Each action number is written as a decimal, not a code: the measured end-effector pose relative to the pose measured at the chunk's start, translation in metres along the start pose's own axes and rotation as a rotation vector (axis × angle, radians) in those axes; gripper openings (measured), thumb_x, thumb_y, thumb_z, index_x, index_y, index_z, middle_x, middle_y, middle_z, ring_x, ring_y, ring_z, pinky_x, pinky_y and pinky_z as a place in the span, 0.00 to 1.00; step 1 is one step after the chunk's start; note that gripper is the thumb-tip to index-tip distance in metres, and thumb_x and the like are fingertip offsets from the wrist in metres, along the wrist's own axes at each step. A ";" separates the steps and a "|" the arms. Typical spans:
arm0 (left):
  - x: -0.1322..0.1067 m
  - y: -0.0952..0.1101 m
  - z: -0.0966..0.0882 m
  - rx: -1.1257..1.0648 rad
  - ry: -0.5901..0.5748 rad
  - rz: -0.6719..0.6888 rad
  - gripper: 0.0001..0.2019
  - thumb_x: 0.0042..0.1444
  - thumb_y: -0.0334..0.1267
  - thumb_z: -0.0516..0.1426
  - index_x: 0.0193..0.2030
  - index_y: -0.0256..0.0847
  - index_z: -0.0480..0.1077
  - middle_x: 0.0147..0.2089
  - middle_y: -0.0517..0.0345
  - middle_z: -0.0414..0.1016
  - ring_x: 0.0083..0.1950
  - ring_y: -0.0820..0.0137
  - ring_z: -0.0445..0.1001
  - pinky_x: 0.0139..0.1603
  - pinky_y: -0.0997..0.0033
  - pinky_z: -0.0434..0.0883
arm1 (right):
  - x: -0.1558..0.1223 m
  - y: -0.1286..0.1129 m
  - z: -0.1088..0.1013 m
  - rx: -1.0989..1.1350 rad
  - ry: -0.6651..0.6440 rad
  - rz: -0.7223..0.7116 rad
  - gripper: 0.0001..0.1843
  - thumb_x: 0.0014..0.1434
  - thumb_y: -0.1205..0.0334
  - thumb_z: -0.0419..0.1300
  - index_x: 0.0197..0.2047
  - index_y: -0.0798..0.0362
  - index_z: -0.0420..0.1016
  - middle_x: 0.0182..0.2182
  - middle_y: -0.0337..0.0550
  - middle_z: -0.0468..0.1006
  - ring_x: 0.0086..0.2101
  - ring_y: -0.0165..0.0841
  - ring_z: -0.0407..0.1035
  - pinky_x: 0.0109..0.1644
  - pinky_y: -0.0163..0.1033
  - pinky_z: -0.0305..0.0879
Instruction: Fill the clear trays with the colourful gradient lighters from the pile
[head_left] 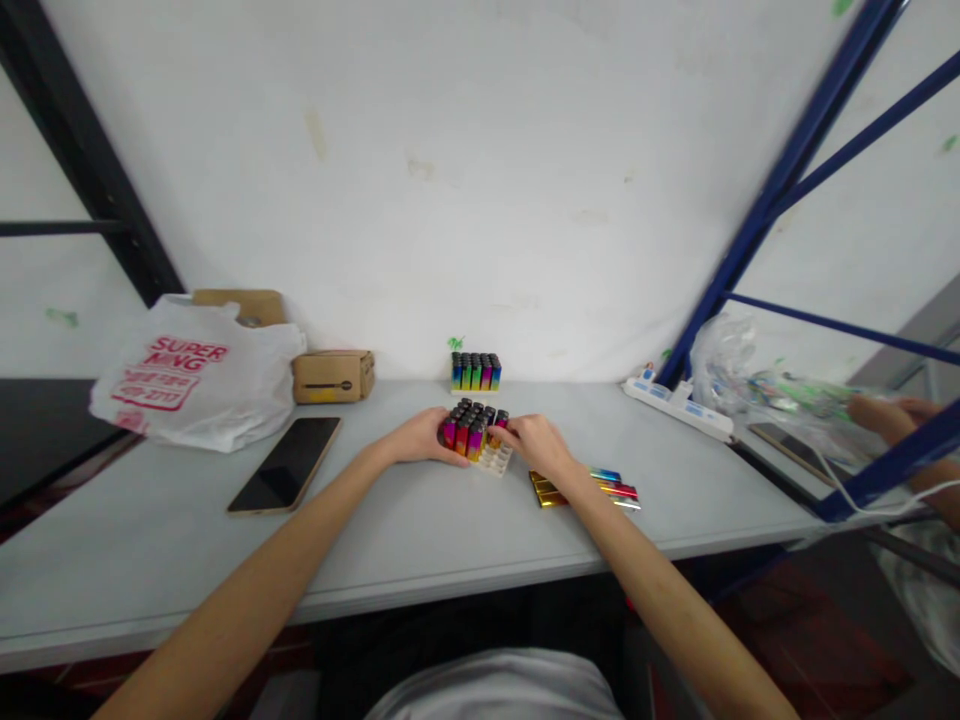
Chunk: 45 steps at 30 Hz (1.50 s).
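Note:
Several colourful lighters (pixel 463 437) with black tops stand upright in a white tray (pixel 495 462). Bare sockets show at the tray's front right corner. My left hand (pixel 426 437) is curved around the left side of the tray, thumb at the front and fingers behind the lighters. At the tray's right side, my right hand (pixel 537 441) has its fingers pinched at a lighter (pixel 495 437), partly covered by the fingertips. Loose shiny lighters (pixel 551 491) in gold, blue and red lie on the table under my right forearm.
A second block of lighters (pixel 476 373) stands by the wall. On the left are a phone (pixel 288 466), a plastic bag (pixel 202 375) and a cardboard box (pixel 333 377). At right are a power strip (pixel 679 408), a blue frame (pixel 750 235) and another person's hand (pixel 881 415).

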<state>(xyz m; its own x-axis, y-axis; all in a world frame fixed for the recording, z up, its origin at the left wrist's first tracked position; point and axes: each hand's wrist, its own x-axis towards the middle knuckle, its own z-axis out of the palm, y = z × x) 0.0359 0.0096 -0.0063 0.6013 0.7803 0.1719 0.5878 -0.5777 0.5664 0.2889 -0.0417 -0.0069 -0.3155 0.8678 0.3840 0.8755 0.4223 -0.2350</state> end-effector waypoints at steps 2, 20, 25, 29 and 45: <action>0.000 0.000 0.000 -0.023 0.004 -0.001 0.36 0.34 0.61 0.71 0.47 0.40 0.76 0.42 0.55 0.80 0.44 0.54 0.77 0.44 0.62 0.75 | -0.001 0.002 -0.010 0.022 -0.033 0.026 0.31 0.69 0.38 0.53 0.26 0.53 0.76 0.21 0.43 0.75 0.24 0.31 0.64 0.31 0.36 0.52; 0.002 -0.005 0.002 -0.039 0.004 -0.051 0.38 0.32 0.63 0.71 0.47 0.39 0.75 0.45 0.54 0.80 0.45 0.53 0.77 0.47 0.58 0.74 | -0.150 0.085 -0.077 0.082 -0.156 0.098 0.37 0.69 0.38 0.51 0.74 0.44 0.56 0.72 0.49 0.57 0.70 0.45 0.52 0.73 0.55 0.53; 0.001 -0.005 0.001 -0.090 0.011 -0.050 0.39 0.30 0.63 0.72 0.47 0.40 0.75 0.43 0.55 0.81 0.46 0.52 0.78 0.48 0.58 0.74 | -0.146 0.068 -0.048 -0.034 -0.228 0.089 0.37 0.70 0.37 0.46 0.77 0.34 0.44 0.76 0.42 0.46 0.73 0.47 0.41 0.74 0.65 0.40; 0.001 -0.004 0.001 -0.076 0.027 -0.053 0.39 0.28 0.63 0.72 0.46 0.40 0.76 0.42 0.55 0.80 0.45 0.52 0.77 0.47 0.58 0.74 | -0.115 0.060 -0.033 -0.111 -0.231 0.100 0.35 0.70 0.35 0.43 0.76 0.33 0.50 0.74 0.44 0.53 0.71 0.48 0.48 0.72 0.68 0.39; 0.002 -0.007 0.002 -0.013 0.019 -0.068 0.39 0.30 0.64 0.71 0.47 0.40 0.75 0.43 0.54 0.80 0.45 0.53 0.76 0.47 0.59 0.74 | -0.078 0.090 -0.017 0.065 0.083 0.132 0.29 0.74 0.45 0.41 0.61 0.52 0.73 0.57 0.55 0.75 0.58 0.42 0.67 0.66 0.49 0.59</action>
<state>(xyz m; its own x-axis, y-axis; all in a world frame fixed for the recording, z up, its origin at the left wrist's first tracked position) 0.0340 0.0148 -0.0114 0.5498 0.8222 0.1475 0.6197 -0.5198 0.5881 0.3986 -0.0756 -0.0431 -0.1658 0.8932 0.4180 0.8809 0.3247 -0.3444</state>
